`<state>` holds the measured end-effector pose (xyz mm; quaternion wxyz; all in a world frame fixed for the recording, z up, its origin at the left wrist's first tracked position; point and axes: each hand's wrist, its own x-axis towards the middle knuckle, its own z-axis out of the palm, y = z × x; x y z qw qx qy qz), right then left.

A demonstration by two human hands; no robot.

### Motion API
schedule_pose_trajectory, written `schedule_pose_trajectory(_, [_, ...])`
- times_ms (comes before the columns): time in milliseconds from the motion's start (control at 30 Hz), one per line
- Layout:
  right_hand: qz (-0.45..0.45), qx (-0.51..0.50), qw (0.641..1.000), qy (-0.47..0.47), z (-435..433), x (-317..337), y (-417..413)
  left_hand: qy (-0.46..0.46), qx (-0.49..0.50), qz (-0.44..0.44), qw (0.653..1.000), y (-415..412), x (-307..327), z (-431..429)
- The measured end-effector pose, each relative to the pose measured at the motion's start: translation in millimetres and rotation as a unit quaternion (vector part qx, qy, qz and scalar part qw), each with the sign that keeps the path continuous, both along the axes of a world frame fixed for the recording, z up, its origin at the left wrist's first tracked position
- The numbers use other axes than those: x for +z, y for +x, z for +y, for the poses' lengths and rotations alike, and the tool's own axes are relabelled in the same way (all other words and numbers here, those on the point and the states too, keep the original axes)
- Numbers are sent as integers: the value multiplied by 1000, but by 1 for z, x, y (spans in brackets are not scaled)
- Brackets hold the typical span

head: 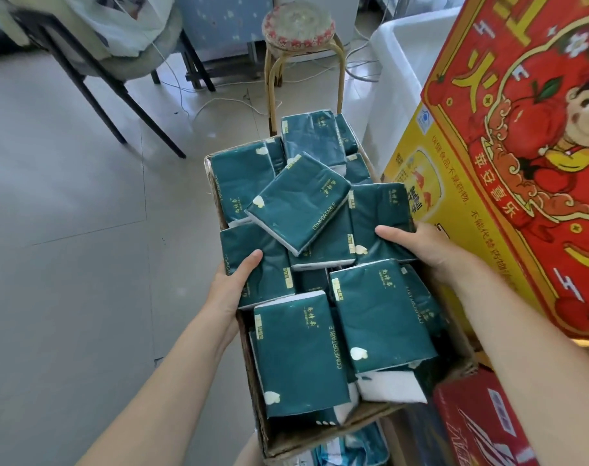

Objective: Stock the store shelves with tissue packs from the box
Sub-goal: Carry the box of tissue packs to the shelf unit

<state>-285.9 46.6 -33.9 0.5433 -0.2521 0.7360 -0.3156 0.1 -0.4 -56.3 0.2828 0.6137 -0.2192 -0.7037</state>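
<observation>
A brown cardboard box [288,435] sits in the middle of the view, heaped with several dark green tissue packs [299,351] printed "COMFORTABLE". One pack [299,203] lies tilted on top of the pile. My left hand [230,290] grips the box's left wall, thumb lying over a pack. At the right wall my right hand [420,247] holds the box, its thumb pressed on another pack [377,213]. The fingers of both hands are hidden under the box sides. No shelf is in view.
Red and yellow printed cartons [521,163] are stacked close on the right, with a red box [477,425] lower down. A round stool [299,31] stands beyond the box, a dark-legged chair [94,85] at upper left. White cables trail over the tiled floor [68,264].
</observation>
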Motion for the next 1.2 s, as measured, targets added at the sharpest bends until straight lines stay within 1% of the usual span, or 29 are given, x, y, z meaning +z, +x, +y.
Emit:
schedule_pose_trajectory(167, [-17,20,999,-22,10,25,38,-21,24,-6,999,34,23,18])
schedule_pose_trajectory(367, [-22,69,996,-51,20,70,89,-45,53,5,998,87,65,48])
schedule_pose_trajectory(467, [-29,98,992,-73,25,100,122,-60,89,15,994,120,93,70])
schedule_pose_trajectory(600, [-25,144,985,-91,29,140,171,-69,138,4,988,169,140,94])
schedule_pose_trajectory(667, [-44,159,982,-93,29,160,198,-79,159,1,984,195,165,107])
schedule_pose_trajectory(900, [-37,250,961,-108,13,220,309,-122,229,-7,966,296,236,145])
schedule_pose_trajectory(1067, [-40,315,942,-113,-9,250,405,-146,276,-19,950,382,258,159])
schedule_pose_trajectory(1200, [-53,360,924,-116,-27,266,493,-147,306,-30,940,458,269,161])
